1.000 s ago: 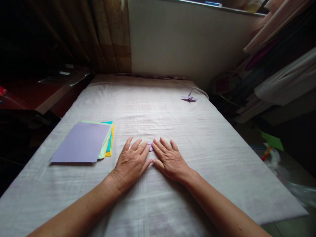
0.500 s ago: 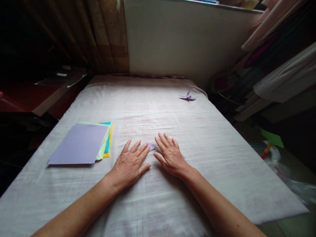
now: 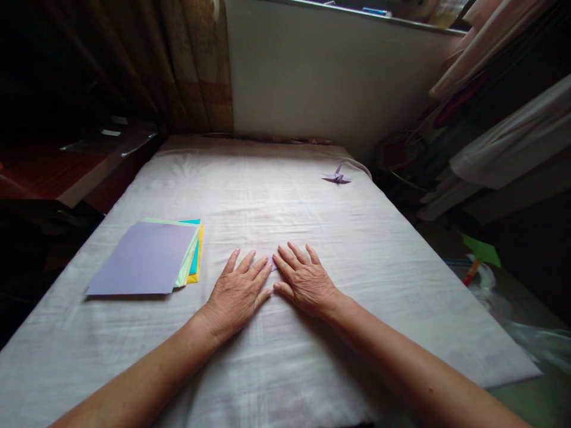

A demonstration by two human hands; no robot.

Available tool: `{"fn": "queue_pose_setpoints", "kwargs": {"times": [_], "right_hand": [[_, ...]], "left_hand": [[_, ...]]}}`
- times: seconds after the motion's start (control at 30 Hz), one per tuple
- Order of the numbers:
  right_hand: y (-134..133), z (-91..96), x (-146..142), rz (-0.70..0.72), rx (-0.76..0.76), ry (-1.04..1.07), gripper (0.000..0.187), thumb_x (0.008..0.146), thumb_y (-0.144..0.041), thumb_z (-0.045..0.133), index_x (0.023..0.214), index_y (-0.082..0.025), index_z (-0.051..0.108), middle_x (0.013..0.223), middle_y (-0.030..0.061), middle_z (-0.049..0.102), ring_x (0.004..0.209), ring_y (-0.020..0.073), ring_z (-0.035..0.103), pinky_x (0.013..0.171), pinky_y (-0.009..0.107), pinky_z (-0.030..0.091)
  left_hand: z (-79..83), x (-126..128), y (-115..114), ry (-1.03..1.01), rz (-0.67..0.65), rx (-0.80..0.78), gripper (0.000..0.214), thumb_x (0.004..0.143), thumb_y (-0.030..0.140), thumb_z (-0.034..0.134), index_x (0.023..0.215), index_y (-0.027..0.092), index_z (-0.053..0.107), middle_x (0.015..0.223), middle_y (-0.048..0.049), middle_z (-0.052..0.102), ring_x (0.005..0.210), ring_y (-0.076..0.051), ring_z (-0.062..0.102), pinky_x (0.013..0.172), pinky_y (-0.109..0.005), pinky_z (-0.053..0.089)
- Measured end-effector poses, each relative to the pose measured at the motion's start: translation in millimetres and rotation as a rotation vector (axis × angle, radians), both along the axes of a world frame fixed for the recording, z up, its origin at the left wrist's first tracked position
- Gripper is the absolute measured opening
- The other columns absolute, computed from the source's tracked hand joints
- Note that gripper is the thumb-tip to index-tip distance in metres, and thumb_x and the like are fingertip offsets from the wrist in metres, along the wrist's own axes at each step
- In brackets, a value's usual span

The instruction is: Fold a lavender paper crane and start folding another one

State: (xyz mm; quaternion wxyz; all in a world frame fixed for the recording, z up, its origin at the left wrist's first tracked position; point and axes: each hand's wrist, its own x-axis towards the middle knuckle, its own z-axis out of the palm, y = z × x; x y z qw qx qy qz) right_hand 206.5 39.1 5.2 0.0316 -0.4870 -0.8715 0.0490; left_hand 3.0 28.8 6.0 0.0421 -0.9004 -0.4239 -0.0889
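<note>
A small folded piece of purple paper (image 3: 272,264) lies on the white cloth in front of me, mostly hidden under my fingers. My left hand (image 3: 238,290) is flat with its fingers spread, the fingertips resting over the paper's left part. From the other side my right hand (image 3: 304,276) lies flat, fingers stretched out, with its index fingertip at the paper's right edge. The two thumbs almost meet just below the paper.
Left of my hands is a stack of coloured paper sheets (image 3: 138,258), purple on top. A purple origami crane (image 3: 338,175) stands near the far right corner of the cloth-covered table (image 3: 379,285). Clothes (image 3: 491,142) hang at the right, a curtain (image 3: 191,71) at the back left.
My right hand has shifted left, closer to my left hand, covering more of the folded purple paper. The left hand has hardly moved. The view has turned slightly.
</note>
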Motion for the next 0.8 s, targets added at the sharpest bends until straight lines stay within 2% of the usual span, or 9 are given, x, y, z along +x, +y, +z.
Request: {"fn": "queue_pose_setpoints", "kwargs": {"times": [0.2,0.37,0.43,0.6,0.7,0.8], "right_hand": [[-15,-5.2,1,-0.041,0.070,0.005,0.058,0.097,-0.053,0.045,0.144,-0.019,0.046,0.154,0.0148,0.036,0.144,0.0329,0.028,0.115,0.060,0.017],[-11,4.0,-6,0.053,0.109,-0.024,0.057,0.096,-0.050,0.049,0.138,-0.012,0.052,0.150,0.0165,0.042,0.142,0.0324,0.031,0.117,0.058,0.016],[-7,7.8,-5,0.081,0.084,-0.033,0.056,0.095,-0.049,0.051,0.138,-0.012,0.052,0.148,0.0164,0.045,0.142,0.0320,0.033,0.117,0.058,0.017],[-6,9.9,5,-0.014,-0.043,-0.004,0.052,0.096,-0.046,0.050,0.143,-0.022,0.047,0.151,0.0120,0.042,0.143,0.0324,0.031,0.113,0.059,0.025],[-8,7.6,5,-0.068,-0.060,0.040,0.052,0.096,-0.043,0.051,0.143,-0.023,0.047,0.153,0.0137,0.038,0.142,0.0334,0.032,0.112,0.058,0.027],[-9,5.1,-2,-0.115,-0.032,0.090,0.052,0.094,-0.038,0.053,0.142,-0.021,0.048,0.152,0.0156,0.039,0.141,0.0329,0.034,0.112,0.056,0.028]], "left_hand": [[-1.2,-1,0,-0.003,-0.003,0.003,0.040,0.097,0.038,0.048,0.133,0.023,0.057,0.138,-0.0047,0.059,0.132,-0.030,0.049,0.115,-0.054,0.024],[0.6,2,2,-0.009,-0.018,0.010,0.040,0.096,0.036,0.051,0.132,0.021,0.059,0.135,-0.0069,0.061,0.131,-0.030,0.049,0.116,-0.053,0.023],[1.1,2,4,-0.025,-0.020,-0.006,0.038,0.096,0.034,0.051,0.131,0.021,0.060,0.135,-0.0073,0.062,0.130,-0.031,0.050,0.115,-0.054,0.024],[-3.3,-13,9,-0.157,-0.035,-0.145,0.039,0.097,0.029,0.046,0.134,0.025,0.056,0.136,-0.0060,0.060,0.129,-0.027,0.051,0.111,-0.054,0.031],[-7.8,-27,14,-0.283,-0.026,-0.196,0.039,0.096,0.027,0.045,0.134,0.022,0.055,0.134,-0.0080,0.062,0.127,-0.024,0.053,0.110,-0.050,0.037],[-10.6,-34,17,-0.394,0.025,-0.166,0.036,0.095,0.028,0.048,0.127,0.019,0.059,0.125,-0.0100,0.067,0.118,-0.024,0.059,0.105,-0.046,0.044]]}}
